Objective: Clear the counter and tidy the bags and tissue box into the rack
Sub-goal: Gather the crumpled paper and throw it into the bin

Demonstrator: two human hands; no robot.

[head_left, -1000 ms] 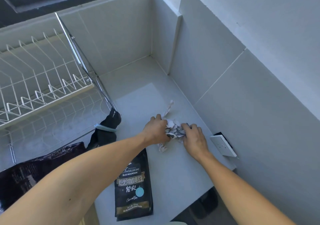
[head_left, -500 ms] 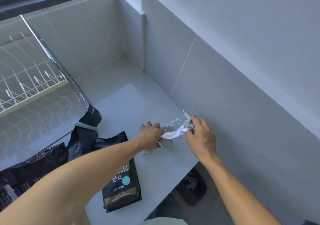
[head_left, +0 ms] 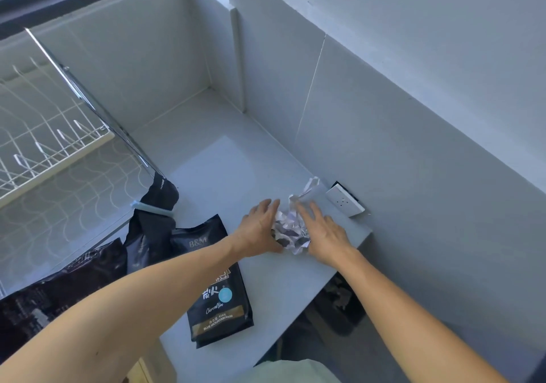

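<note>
A crumpled white and silver wrapper (head_left: 291, 229) lies on the grey counter (head_left: 224, 173) near the right wall. My left hand (head_left: 260, 230) presses against its left side and my right hand (head_left: 323, 235) against its right side, fingers spread, squeezing it between them. A black coffee bag (head_left: 220, 303) with a blue dot lies flat on the counter under my left forearm. A second black bag (head_left: 153, 226), closed with a pale blue clip, leans by the rack's leg. A third dark bag (head_left: 50, 303) lies at the lower left. No tissue box is in view.
A white wire dish rack (head_left: 50, 143) on a chrome frame stands at the left. A white wall socket (head_left: 344, 201) sits on the right wall just past the wrapper. The counter's front edge drops off at the lower right, with a dark object (head_left: 339, 306) on the floor below.
The wrapper, stretched out between my hands half a second ago, is now bunched into a ball. Both hands have come together around it. The view has shifted.
</note>
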